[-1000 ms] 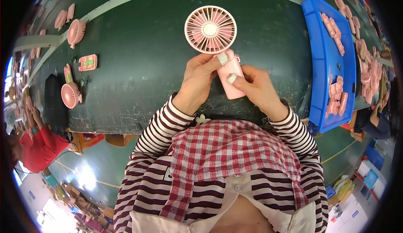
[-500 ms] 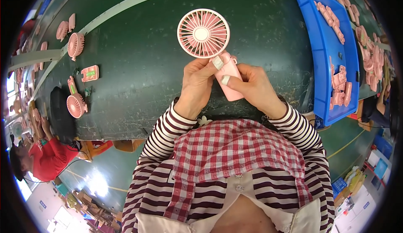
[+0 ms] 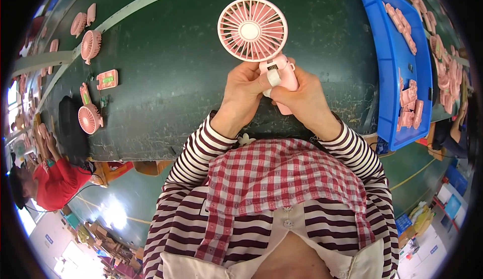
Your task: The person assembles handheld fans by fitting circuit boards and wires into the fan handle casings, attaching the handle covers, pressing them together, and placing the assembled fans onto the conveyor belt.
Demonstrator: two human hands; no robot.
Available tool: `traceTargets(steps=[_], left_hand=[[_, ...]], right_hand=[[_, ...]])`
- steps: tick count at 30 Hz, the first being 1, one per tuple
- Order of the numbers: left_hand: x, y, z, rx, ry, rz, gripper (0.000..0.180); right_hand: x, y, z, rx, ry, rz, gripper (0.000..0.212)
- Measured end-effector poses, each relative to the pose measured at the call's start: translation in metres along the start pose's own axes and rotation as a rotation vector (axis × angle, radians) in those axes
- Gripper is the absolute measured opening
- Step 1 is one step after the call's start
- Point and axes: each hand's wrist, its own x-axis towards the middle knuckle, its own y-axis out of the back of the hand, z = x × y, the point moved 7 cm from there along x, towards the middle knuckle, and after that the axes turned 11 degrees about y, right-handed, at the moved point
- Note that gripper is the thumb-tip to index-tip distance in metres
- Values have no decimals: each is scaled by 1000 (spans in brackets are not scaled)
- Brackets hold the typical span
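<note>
Both my hands hold a pink handheld fan above the green bench, its round grille pointing away from me and its handle between my palms. My left hand is closed on the handle's left side, its taped thumb lying across the front just under a small dark display. My right hand wraps the handle's right side, thumb pressed on the front near the left thumb. A small loop sticks out at the handle's upper right. The fingers behind the handle are hidden.
A blue bin with pink casing parts stands at the right, with more pink fans beyond it. On the left lie an opened fan, a casing half with a green board and another fan head. A person in red sits far left.
The fan has risen slightly away from me and to the right, its grille looking larger. My left thumb has slid down the handle, and a small dark display now shows above it.
</note>
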Motion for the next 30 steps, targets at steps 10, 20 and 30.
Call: traceTargets(steps=[10, 20, 30], left_hand=[[0, 1, 0, 35, -47, -20, 34], [6, 1, 2, 105, -85, 83, 29], [57, 24, 104, 440, -108, 223, 28]], right_hand=[[2, -1, 3, -42, 77, 3, 23], [13, 3, 15, 44, -37, -40, 24], [31, 6, 18, -80, 256, -82, 36]])
